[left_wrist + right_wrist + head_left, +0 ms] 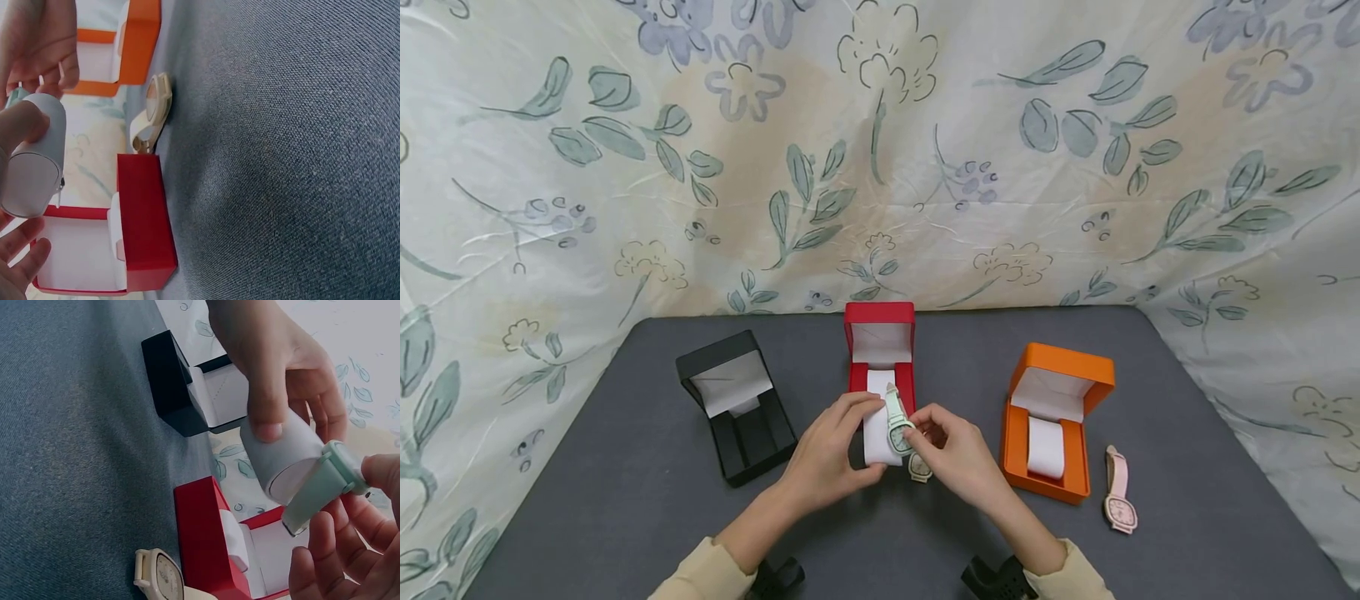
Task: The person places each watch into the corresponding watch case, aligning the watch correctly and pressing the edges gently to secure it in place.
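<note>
My left hand grips a white watch cushion just in front of the open red box. A mint green watch lies across the cushion, and my right hand pinches it at the case. In the right wrist view the mint watch sticks out past the end of the cushion, with its strap end hanging free over the red box. The left wrist view shows the cushion end-on, held above the red box.
A cream watch lies on the grey table under my hands. An open black box stands at the left. At the right an open orange box holds a white cushion, with a pink watch beside it. Floral cloth walls surround the table.
</note>
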Demonstrator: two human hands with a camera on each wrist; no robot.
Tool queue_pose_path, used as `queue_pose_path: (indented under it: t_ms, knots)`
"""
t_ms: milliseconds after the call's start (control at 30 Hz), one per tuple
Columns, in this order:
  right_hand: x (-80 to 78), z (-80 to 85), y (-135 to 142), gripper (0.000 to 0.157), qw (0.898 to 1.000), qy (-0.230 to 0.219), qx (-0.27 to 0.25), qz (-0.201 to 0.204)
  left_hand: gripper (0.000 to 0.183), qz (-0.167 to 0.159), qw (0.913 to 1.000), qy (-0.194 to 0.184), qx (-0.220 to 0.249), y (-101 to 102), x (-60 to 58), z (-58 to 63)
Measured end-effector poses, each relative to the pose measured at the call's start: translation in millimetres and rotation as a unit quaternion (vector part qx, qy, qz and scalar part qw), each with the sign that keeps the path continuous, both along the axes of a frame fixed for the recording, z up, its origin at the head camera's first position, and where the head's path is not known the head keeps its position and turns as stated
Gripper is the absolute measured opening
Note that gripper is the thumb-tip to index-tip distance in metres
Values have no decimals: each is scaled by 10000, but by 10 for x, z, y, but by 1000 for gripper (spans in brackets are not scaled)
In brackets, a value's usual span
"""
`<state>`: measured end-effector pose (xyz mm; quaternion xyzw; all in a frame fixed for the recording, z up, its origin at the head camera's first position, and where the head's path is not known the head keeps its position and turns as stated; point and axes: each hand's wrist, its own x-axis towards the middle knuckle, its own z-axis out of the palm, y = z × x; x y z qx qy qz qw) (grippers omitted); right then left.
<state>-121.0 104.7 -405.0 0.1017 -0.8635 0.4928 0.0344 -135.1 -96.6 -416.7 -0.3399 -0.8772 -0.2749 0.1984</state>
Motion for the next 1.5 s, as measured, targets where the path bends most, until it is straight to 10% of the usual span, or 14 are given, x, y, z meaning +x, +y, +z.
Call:
queue_pose_path:
  t_ms: [1500]
  knots:
    - [19,-83,-22,9,9998,-89,-110,-155,69,316,9992,248,-47,19,10,8]
